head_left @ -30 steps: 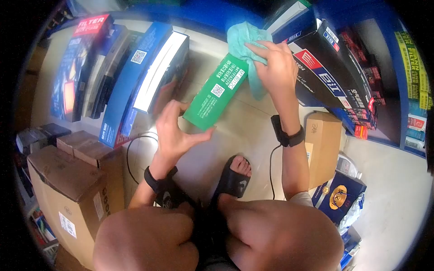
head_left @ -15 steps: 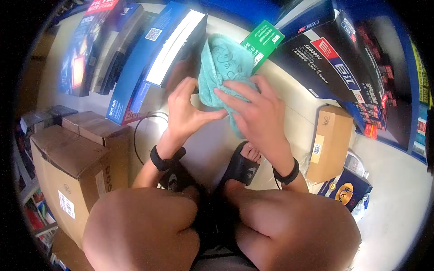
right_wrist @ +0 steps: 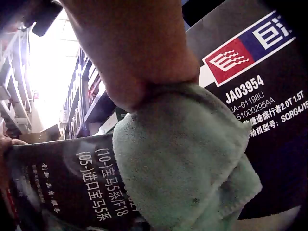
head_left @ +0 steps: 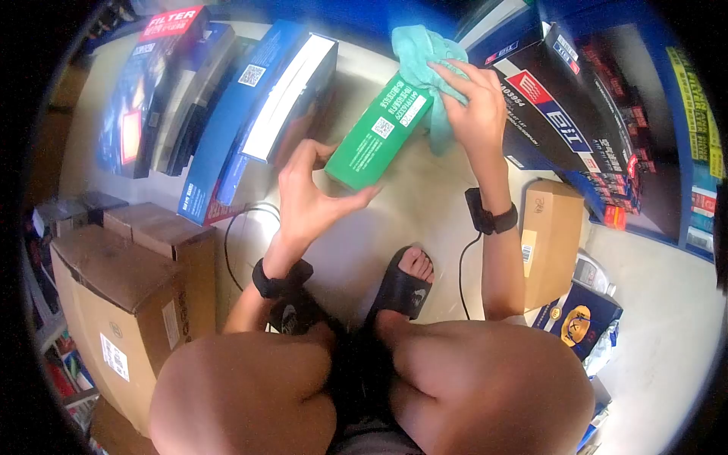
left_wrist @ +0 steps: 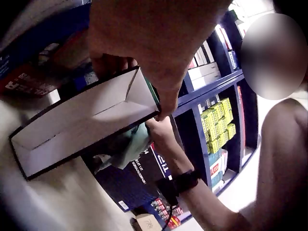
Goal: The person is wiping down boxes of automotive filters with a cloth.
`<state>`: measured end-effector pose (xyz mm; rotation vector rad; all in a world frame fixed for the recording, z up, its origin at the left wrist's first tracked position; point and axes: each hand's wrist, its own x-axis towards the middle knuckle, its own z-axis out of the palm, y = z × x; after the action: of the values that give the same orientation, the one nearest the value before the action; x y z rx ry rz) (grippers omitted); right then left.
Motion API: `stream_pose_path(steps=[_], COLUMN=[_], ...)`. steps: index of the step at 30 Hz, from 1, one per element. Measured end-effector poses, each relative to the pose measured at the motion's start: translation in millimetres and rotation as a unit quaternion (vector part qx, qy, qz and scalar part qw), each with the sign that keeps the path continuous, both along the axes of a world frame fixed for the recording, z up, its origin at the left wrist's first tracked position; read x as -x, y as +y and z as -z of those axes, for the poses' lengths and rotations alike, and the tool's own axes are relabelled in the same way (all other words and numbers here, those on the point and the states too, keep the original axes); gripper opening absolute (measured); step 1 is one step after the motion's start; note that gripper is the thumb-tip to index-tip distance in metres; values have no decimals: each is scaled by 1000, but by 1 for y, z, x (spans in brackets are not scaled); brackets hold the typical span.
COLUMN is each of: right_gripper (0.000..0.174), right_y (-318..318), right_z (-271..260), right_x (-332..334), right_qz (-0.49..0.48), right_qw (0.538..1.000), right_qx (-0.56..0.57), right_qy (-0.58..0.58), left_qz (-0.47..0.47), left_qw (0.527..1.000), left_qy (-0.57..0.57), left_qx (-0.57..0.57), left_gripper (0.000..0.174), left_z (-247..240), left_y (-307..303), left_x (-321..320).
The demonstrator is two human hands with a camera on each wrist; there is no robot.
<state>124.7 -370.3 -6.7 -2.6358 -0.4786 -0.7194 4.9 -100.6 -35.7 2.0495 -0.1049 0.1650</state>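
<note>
A green box with white print is tilted between the two hands. The left hand grips its near end, thumb on one side and fingers on the other. In the left wrist view the box shows a hollow white inside, beside the left hand. The right hand holds a teal cloth against the box's far end. The right wrist view has the cloth draped below the right hand, covering part of the box's printed face.
Blue filter boxes stand at the left, brown cartons below them. Large black boxes stand at the right by a shelf. A tan box and a navy package are on the floor near the right knee.
Since half a second ago the right hand and cloth have moved away from the body to the box's far end, uncovering its printed side. The box's near end is back in the left hand.
</note>
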Motion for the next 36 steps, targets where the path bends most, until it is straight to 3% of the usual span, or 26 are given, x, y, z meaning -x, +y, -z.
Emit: stream_pose_path(steps=[6,13,16,19,20,23,27,29,31,36], right_gripper=[49,56,66,68,74,67,61,57,55,51], right_y=[-5,-8,0,16,20,18,27,39,54,53], right_z=[6,8,-7,-11,-11,4,3,5,21,54], right_x=[4,28,65,96,105,112,132,145,146,122], right_qz=[-24,-15,5,-5,21,19,-40,-155,-166,-159], right_qw=[999,989,984,981,975,966,975,979,980,983], right_qx=[-32,-105,-162,-188,-222,-252,-215,-109,-89,-81], right_qy=[-18,-107,-78,-46,14,51,47,71,68,50], left_qz=[6,-19,-23,-23,-37,-50,-35,-31,17,17], left_qw=[995,997,994,998,998,994,992,989,995,987], left_qy=[-85,-69,-102,-58,-36,-4,31,56,10,-10], left_qx=[-45,-20,-34,9,38,93,117,135,93,159], left_gripper=[82,77,73,68,70,71,78,81,87,92], left_z=[14,46,39,39,42,50,41,43,60,87], left_y=[-6,-6,-6,-2,-3,-7,-12,-10,-3,2], left_x=[14,23,23,27,27,30,30,30,32,28])
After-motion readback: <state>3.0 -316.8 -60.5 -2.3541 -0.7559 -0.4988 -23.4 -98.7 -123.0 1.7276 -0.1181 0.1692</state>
